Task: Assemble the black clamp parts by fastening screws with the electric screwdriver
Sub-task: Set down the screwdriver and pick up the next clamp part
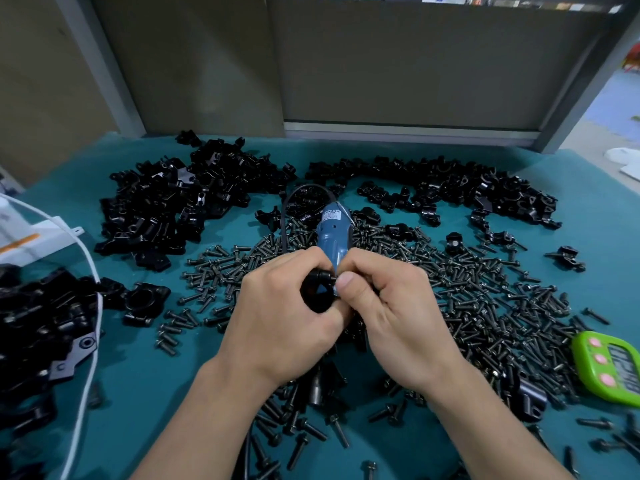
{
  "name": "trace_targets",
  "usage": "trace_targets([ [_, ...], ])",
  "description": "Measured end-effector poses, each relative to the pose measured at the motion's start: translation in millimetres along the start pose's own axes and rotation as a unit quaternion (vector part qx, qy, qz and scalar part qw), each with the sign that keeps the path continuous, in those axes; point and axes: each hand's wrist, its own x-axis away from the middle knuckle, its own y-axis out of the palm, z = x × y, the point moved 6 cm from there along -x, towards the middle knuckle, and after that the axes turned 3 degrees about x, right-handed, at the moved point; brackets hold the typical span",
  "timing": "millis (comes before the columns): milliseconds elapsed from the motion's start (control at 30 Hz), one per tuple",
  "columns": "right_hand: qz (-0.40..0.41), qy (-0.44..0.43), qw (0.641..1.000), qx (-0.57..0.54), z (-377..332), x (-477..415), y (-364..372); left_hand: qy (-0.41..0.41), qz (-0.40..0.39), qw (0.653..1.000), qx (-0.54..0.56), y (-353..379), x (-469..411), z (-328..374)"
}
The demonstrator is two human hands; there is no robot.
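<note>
Left hand (280,306) grips a clamp (317,296), right hand (391,306) the screwdriver (332,233), hemmed by loose screws (485,306) and a timer (609,365).

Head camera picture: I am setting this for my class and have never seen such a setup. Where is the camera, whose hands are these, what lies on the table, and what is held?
There is no machine here. A person wears the camera on the head, so you look down at their own two hands. The left hand grips a black clamp part. The right hand holds the blue electric screwdriver to it. On the teal mat lie loose screws, heaps of clamp parts, a green timer and a white cable.
</note>
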Motion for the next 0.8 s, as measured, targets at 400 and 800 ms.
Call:
trace_targets([
  [400, -0.015, 0.022, 0.999, 0.031, 12, 1, 4, -0.021, -0.011, 1.000, -0.007, 4, -2, -6],
  [800, 0.071, 0.192, 0.975, 0.089, 35, -4, -4, -0.135, 0.105, 0.985, 0.014, -15, -2, -31],
])
